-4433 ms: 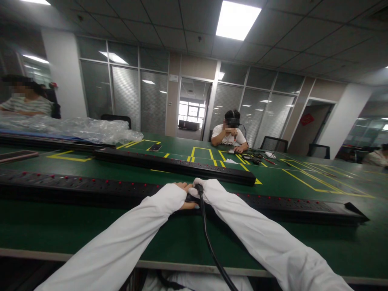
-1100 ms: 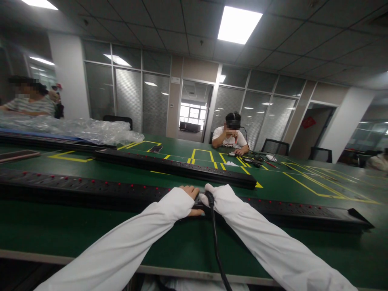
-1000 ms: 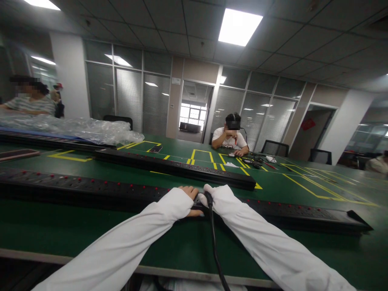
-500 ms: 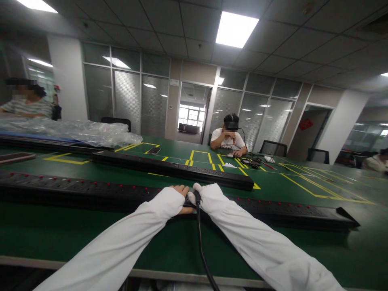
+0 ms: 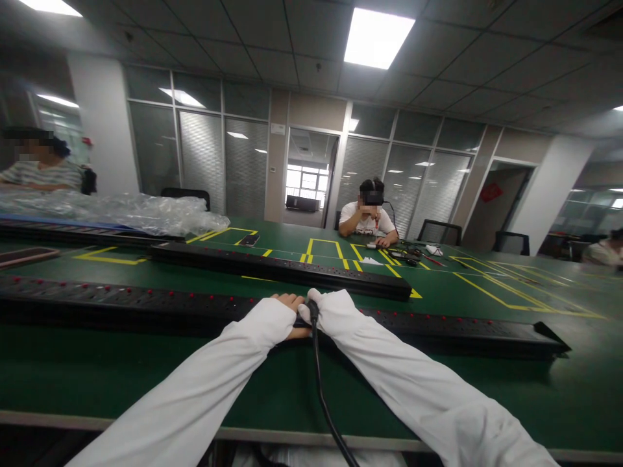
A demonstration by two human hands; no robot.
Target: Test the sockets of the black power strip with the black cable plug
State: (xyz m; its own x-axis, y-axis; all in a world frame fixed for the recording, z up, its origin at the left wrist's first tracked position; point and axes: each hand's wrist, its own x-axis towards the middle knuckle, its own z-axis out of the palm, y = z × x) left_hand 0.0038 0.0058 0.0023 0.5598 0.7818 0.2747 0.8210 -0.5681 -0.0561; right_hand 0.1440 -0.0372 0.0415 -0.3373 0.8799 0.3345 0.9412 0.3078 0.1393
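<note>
A long black power strip (image 5: 462, 327) with red dots lies across the green table (image 5: 160, 373). My left hand (image 5: 293, 305) is wrapped over the strip near its middle, fingers on the far side and thumb on the near side. Right beside it, my right hand (image 5: 307, 307), in a white covering, grips the plug end of a black cable (image 5: 321, 395) against the top of the strip. The cable hangs toward me over the table's front edge. The plug's contact with the strip is hidden by my hands.
Behind lies a second black strip (image 5: 282, 266). Clear plastic wrap (image 5: 160, 214) covers items at the left, near a phone (image 5: 29, 255). Another phone (image 5: 250, 240) lies farther back. A person (image 5: 367, 217) sits opposite, beside cables (image 5: 406, 257). Yellow tape marks the table.
The near strip has slid slightly to the left, and both my hands with the cable plug have shifted slightly left and up in the view. The grips look the same.
</note>
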